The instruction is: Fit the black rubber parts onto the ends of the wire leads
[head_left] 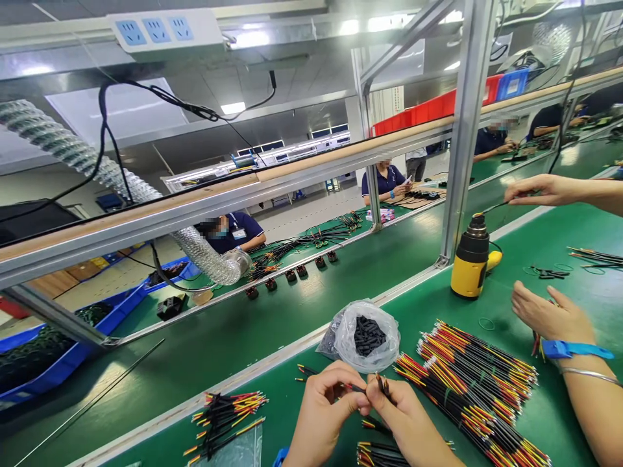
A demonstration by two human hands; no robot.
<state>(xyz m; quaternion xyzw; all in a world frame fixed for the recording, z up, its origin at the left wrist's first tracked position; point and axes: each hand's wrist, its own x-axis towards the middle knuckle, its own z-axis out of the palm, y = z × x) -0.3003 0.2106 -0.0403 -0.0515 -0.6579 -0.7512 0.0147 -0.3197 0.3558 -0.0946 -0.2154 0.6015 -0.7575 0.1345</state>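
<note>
At the bottom centre, my left hand point(327, 408) pinches a thin black cable point(357, 388) with a bit of red wire showing. Right against it, my right hand point(406, 421) is closed on short dark pieces point(383, 386) that look like black sleeves; the fingers partly hide them. Just beyond my hands stands an open plastic bag point(350, 353) with short black sleeves point(368, 335) in it. To the left lies a pile of short black cables point(219, 418) with red and yellow wire ends. On the right are bigger cable bundles point(477, 383).
A yellow heat gun point(470, 259) stands upright at the right. Beside it, a co-worker's hand point(549, 318) rests low while the other hand point(540, 190) holds a cable over the nozzle. A metal post point(467, 130) and rail point(292, 337) edge the bench. Other people sit beyond.
</note>
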